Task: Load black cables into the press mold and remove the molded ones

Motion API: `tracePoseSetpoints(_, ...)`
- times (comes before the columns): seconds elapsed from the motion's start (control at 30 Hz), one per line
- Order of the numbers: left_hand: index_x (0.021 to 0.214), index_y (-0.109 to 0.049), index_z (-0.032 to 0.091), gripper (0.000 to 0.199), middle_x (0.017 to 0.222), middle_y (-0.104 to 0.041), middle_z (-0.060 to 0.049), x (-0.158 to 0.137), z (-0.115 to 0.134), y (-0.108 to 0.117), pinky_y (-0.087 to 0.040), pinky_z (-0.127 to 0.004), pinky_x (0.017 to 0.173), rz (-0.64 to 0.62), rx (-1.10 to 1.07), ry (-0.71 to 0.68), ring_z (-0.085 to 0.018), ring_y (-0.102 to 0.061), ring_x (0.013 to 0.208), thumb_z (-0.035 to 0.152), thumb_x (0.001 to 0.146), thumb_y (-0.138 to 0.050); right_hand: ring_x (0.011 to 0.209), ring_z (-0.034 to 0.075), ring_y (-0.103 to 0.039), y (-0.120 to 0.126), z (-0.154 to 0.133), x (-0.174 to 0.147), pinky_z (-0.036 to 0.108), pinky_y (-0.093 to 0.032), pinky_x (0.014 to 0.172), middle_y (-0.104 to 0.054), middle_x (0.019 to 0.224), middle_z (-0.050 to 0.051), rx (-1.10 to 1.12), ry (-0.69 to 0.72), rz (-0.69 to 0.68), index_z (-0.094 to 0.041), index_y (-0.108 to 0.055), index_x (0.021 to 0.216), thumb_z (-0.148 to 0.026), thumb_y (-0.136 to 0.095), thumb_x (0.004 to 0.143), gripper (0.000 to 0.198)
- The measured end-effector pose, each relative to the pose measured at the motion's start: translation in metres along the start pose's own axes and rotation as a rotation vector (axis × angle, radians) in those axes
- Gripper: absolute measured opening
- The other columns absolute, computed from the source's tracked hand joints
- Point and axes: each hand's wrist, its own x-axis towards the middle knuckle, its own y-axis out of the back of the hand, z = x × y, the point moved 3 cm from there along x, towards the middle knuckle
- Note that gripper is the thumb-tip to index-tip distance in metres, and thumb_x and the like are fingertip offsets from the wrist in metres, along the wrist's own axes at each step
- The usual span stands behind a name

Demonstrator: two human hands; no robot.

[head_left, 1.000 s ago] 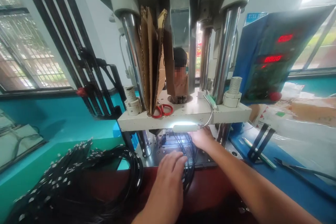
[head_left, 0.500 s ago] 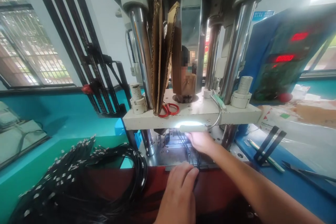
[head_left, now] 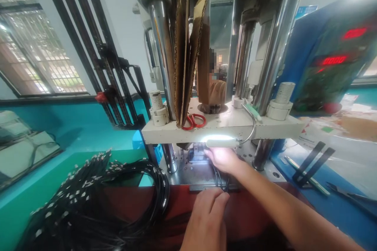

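Observation:
Thin black cables (head_left: 217,175) run from under my right hand toward my left hand. My right hand (head_left: 224,159) reaches beneath the press's upper plate, its fingers closed around the cables just beside a small metal fixture (head_left: 198,153). My left hand (head_left: 208,211) is nearer to me, at the front edge of the press bed, with curled fingers over the lower stretch of the cables; its fingertips are partly hidden. A lit lamp (head_left: 222,142) hangs directly above my right hand.
A large bundle of black cables (head_left: 97,204) lies on the left. Red-handled scissors (head_left: 194,121) and cardboard sheets (head_left: 187,66) rest on the upper plate (head_left: 224,133). Steel columns (head_left: 260,155) flank the bed. Pliers (head_left: 350,196) and tweezers (head_left: 308,175) lie on the blue surface at right.
The cables no longer lie across the fixture; their upper ends are now at my right hand. My left hand stays low in front. The view has shifted slightly.

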Motion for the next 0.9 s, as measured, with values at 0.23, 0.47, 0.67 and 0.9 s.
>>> tracePoseSetpoints(0.23,0.13,-0.048,0.014,0.057,0.132,-0.052,-0.016,0.0,0.004,0.005,-0.045,-0.05,0.102,-0.018,0.013,0.042,-0.027,-0.049,0.124,-0.002,0.077,-0.036,0.095,0.026,-0.062,0.009,-0.01,-0.001,0.034,-0.04,0.088,-0.068,0.102,0.014,0.001,-0.003,0.0,-0.015,-0.062,0.115,-0.047,-0.031,0.097,0.048)
tracePoseSetpoints(0.47,0.129,-0.049,0.013,0.057,0.132,-0.052,-0.017,0.001,0.005,0.005,-0.045,-0.05,0.102,-0.049,-0.004,0.056,-0.028,-0.05,0.122,-0.002,0.076,-0.036,0.095,0.027,-0.064,0.007,-0.017,0.002,0.034,-0.042,0.082,-0.069,0.103,0.014,0.017,-0.001,-0.074,-0.016,-0.052,0.128,-0.048,-0.031,0.097,0.049)
tracePoseSetpoints(0.67,0.128,-0.052,0.011,0.057,0.131,-0.053,-0.018,0.003,0.007,0.005,-0.046,-0.052,0.1,-0.075,-0.022,0.077,-0.03,-0.052,0.12,-0.003,0.074,-0.038,0.096,0.028,-0.064,0.008,-0.019,0.005,0.034,-0.042,0.08,-0.068,0.105,0.016,0.018,-0.035,-0.107,-0.015,-0.051,0.128,-0.048,-0.027,0.098,0.051)
tracePoseSetpoints(0.9,0.133,-0.047,0.014,0.058,0.137,-0.049,-0.016,-0.002,0.003,0.004,-0.044,-0.051,0.103,-0.083,-0.012,0.09,-0.029,-0.047,0.126,0.0,0.078,-0.037,0.095,0.028,-0.065,0.003,-0.025,0.008,0.034,-0.043,0.081,-0.069,0.103,0.014,0.041,-0.009,-0.108,-0.017,-0.048,0.131,-0.049,-0.031,0.097,0.05)
